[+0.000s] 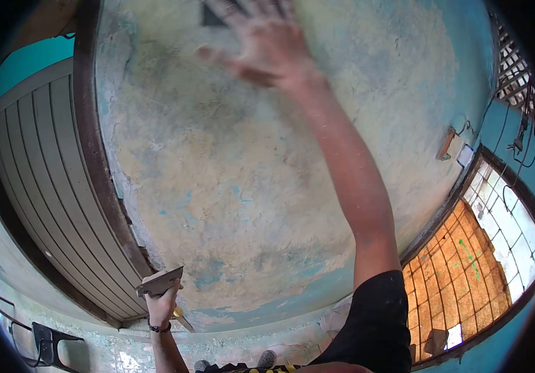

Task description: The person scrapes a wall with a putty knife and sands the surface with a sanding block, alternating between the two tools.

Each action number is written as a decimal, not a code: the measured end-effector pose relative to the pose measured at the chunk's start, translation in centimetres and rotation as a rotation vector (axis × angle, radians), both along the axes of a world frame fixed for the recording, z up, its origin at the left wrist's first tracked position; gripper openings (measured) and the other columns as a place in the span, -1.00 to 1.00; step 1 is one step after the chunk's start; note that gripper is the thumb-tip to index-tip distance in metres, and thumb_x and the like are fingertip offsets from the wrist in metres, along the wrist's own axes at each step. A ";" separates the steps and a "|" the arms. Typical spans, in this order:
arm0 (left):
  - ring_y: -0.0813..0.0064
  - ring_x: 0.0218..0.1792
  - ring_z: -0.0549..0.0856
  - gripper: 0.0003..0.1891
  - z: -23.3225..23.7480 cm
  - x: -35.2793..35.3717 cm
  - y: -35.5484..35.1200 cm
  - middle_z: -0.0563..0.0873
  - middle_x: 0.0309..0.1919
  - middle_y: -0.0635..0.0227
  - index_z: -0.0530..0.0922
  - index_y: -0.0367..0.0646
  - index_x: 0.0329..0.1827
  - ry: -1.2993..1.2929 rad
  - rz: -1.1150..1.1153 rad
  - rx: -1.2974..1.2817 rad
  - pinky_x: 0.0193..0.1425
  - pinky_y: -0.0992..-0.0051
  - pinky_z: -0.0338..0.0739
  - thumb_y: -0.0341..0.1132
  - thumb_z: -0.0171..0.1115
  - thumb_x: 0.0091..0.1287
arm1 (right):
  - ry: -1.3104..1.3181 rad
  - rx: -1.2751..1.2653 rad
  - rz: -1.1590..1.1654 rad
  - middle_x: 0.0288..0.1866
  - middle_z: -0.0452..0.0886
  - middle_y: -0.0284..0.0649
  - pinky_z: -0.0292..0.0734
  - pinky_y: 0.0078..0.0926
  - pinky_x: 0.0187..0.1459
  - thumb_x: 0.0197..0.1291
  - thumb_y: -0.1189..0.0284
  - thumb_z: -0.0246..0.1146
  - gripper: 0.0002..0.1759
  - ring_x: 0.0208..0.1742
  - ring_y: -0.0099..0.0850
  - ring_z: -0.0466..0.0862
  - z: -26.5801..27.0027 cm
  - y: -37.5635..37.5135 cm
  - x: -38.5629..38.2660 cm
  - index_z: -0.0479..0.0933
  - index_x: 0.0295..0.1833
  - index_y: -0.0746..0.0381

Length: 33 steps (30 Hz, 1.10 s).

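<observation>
My right hand [270, 46] reaches high on the patchy wall [230, 161], fingers spread and thumb stretched out to the left, slightly blurred. Its fingers overlap a dark rectangular patch [214, 15] at the top edge of the view; I cannot tell if the hand touches it. Low on the left, my left hand [163, 304] is closed around a flat grey scraper blade [160, 282], held near the wall's lower left edge. Just beside that hand shows a small yellow thing [178, 311] with a thin strip below it, partly hidden by the hand.
A grey slatted door [37, 149] in a dark frame stands left of the wall. At the right are a barred window [460, 267] with an orange panel and hanging cables [519, 140]. A black chair [46, 345] stands at the lower left. Peeling blue paint marks the wall.
</observation>
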<state>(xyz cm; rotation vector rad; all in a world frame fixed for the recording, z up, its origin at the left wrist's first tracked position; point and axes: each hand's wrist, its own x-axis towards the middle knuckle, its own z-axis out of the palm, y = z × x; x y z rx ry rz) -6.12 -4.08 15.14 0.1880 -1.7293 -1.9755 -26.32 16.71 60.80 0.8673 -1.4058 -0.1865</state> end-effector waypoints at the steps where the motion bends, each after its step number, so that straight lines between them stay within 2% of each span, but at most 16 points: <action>1: 0.66 -0.50 0.65 -0.78 0.3 -0.1 0.3 0.77 -0.38 0.31 0.61 -0.27 -0.03 -0.032 -0.022 0.003 -0.43 0.59 0.48 -0.48 0.45 0.33 | -0.062 -0.067 -0.042 0.82 -0.08 -0.09 -0.39 0.11 0.73 0.31 -0.48 0.00 0.15 0.81 -0.10 -0.17 0.7 2.3 0.1 -0.02 0.77 0.02; 2: 0.70 -0.55 0.60 -0.79 0.5 -0.3 0.6 0.77 -0.41 0.33 0.63 -0.26 -0.04 -0.063 -0.044 0.006 -0.49 0.62 0.43 -0.47 0.46 0.33 | -0.123 -0.135 -0.084 0.83 -0.11 -0.11 -0.41 0.09 0.74 0.32 -0.46 0.01 0.13 0.82 -0.11 -0.18 1.2 4.6 0.0 -0.03 0.78 0.01; 3: 0.79 -0.62 0.49 -0.82 0.3 -0.7 1.1 0.77 -0.46 0.39 0.67 -0.22 -0.07 -0.021 -0.049 -0.019 -0.58 0.65 0.29 -0.44 0.46 0.33 | -0.130 -0.196 -0.146 0.83 -0.13 -0.11 -0.42 0.09 0.74 0.33 -0.45 0.01 0.12 0.82 -0.11 -0.19 1.4 6.9 -0.3 -0.03 0.78 0.00; 7: 0.76 -0.59 0.52 -0.87 1.0 -1.1 3.1 0.77 -0.45 0.38 0.65 -0.21 -0.15 -0.040 -0.025 -0.028 -0.56 0.65 0.31 -0.44 0.45 0.34 | -0.218 -0.344 -0.218 0.83 -0.17 -0.08 -0.43 0.15 0.72 0.32 -0.44 0.05 0.13 0.82 -0.07 -0.22 1.2 16.5 -2.5 -0.02 0.78 0.02; 10: 0.75 -0.58 0.53 -0.84 1.0 -1.7 4.4 0.77 -0.44 0.36 0.61 -0.20 -0.12 -0.038 -0.021 -0.047 -0.55 0.65 0.32 -0.45 0.45 0.35 | -0.051 -0.348 0.071 0.78 0.08 -0.13 -0.20 0.06 0.71 0.45 -0.26 0.08 -0.10 0.77 -0.06 0.04 -0.1 24.7 -5.9 0.17 0.73 -0.01; 12: 0.74 -0.57 0.54 -0.79 0.3 -2.0 4.2 0.76 -0.45 0.35 0.57 -0.20 -0.07 -0.043 -0.057 -0.124 -0.55 0.64 0.33 -0.46 0.45 0.35 | -0.080 -0.469 0.009 0.79 0.04 -0.10 -0.23 0.06 0.70 0.44 -0.30 0.04 -0.06 0.78 -0.07 -0.01 -1.5 31.5 -8.5 0.09 0.75 -0.05; 13: 0.73 -0.59 0.52 -0.84 0.7 -2.0 4.8 0.76 -0.44 0.34 0.60 -0.21 -0.09 -0.040 -0.039 -0.121 -0.55 0.62 0.32 -0.44 0.44 0.37 | -0.096 -0.528 -0.022 0.80 0.02 -0.09 -0.24 0.07 0.70 0.44 -0.32 0.02 -0.05 0.79 -0.08 -0.04 -2.6 34.8 -9.4 0.06 0.76 -0.07; 16: 0.70 -0.61 0.48 -0.90 1.8 -1.9 6.7 0.74 -0.44 0.32 0.66 -0.24 -0.15 -0.041 0.012 -0.098 -0.56 0.58 0.28 -0.41 0.40 0.42 | -0.173 -0.616 -0.047 0.79 -0.02 0.04 -0.21 0.04 0.68 0.50 -0.20 0.04 -0.07 0.78 0.00 -0.05 -5.8 42.7 -10.8 0.03 0.76 0.07; 19: 0.70 -0.62 0.47 -0.91 1.7 -2.1 7.6 0.74 -0.44 0.32 0.66 -0.25 -0.16 -0.079 -0.003 -0.102 -0.57 0.59 0.27 -0.42 0.39 0.41 | -0.273 -0.752 -0.013 0.79 -0.03 0.03 -0.22 -0.02 0.69 0.53 -0.17 0.02 -0.10 0.78 0.00 -0.07 -7.9 49.3 -12.2 0.02 0.77 0.09; 22: 0.69 -0.63 0.47 -0.92 1.6 -2.4 8.1 0.74 -0.45 0.32 0.65 -0.26 -0.17 -0.106 -0.083 -0.161 -0.57 0.59 0.27 -0.43 0.37 0.40 | -0.377 -0.798 0.043 0.81 -0.07 -0.01 -0.34 -0.15 0.71 0.57 -0.10 -0.02 -0.13 0.80 -0.07 -0.13 -9.1 55.4 -13.6 0.01 0.76 0.16; 23: 0.69 -0.63 0.48 -0.92 1.3 -2.5 8.3 0.74 -0.45 0.32 0.65 -0.26 -0.18 -0.101 -0.105 -0.174 -0.57 0.59 0.27 -0.43 0.37 0.40 | -0.353 -0.807 -0.071 0.82 -0.08 -0.02 -0.33 -0.23 0.71 0.60 -0.09 -0.05 -0.14 0.81 -0.18 -0.15 -9.7 58.3 -15.0 0.01 0.76 0.21; 24: 0.69 -0.63 0.48 -0.92 1.1 -2.6 8.5 0.73 -0.46 0.32 0.64 -0.26 -0.18 -0.095 -0.127 -0.185 -0.57 0.60 0.28 -0.43 0.36 0.40 | -0.385 -0.877 -0.060 0.82 -0.08 -0.03 -0.32 -0.23 0.71 0.61 -0.07 -0.07 -0.16 0.81 -0.18 -0.16 -10.2 58.4 -14.7 0.02 0.75 0.23; 25: 0.67 -0.64 0.51 -0.94 0.9 -2.7 8.7 0.71 -0.50 0.34 0.64 -0.27 -0.27 -0.004 -0.102 -0.291 -0.57 0.60 0.32 -0.47 0.33 0.36 | -0.415 -0.941 -0.048 0.82 -0.08 -0.03 -0.31 -0.24 0.71 0.63 -0.05 -0.08 -0.17 0.81 -0.19 -0.16 -10.5 58.4 -14.3 0.02 0.74 0.26; 27: 0.66 -0.67 0.50 -0.93 1.7 -2.6 8.8 0.66 -0.60 0.38 0.69 -0.28 -0.41 0.062 -0.129 -0.338 -0.54 0.56 0.32 -0.48 0.36 0.23 | -0.458 -1.037 -0.033 0.81 -0.06 -0.03 -0.30 -0.21 0.71 0.64 -0.03 -0.09 -0.20 0.80 -0.18 -0.14 -10.8 58.4 -13.8 0.04 0.74 0.26; 30: 0.65 -0.67 0.50 -0.91 2.6 -1.8 8.5 0.64 -0.66 0.38 0.70 -0.30 -0.51 0.083 -0.132 -0.330 -0.52 0.54 0.31 -0.49 0.36 0.14 | -0.362 -0.917 0.034 0.79 0.01 0.00 -0.25 -0.11 0.70 0.63 -0.04 -0.09 -0.22 0.78 -0.11 -0.04 -9.7 56.7 -14.2 0.08 0.74 0.20; 33: 0.65 -0.67 0.50 -0.90 2.0 -1.1 7.4 0.63 -0.68 0.38 0.70 -0.31 -0.52 0.061 -0.088 -0.275 -0.52 0.54 0.31 -0.48 0.35 0.13 | -0.180 -0.687 0.109 0.76 0.09 0.02 -0.21 -0.01 0.69 0.62 -0.05 -0.09 -0.24 0.75 -0.04 0.05 -6.9 48.2 -13.1 0.12 0.73 0.13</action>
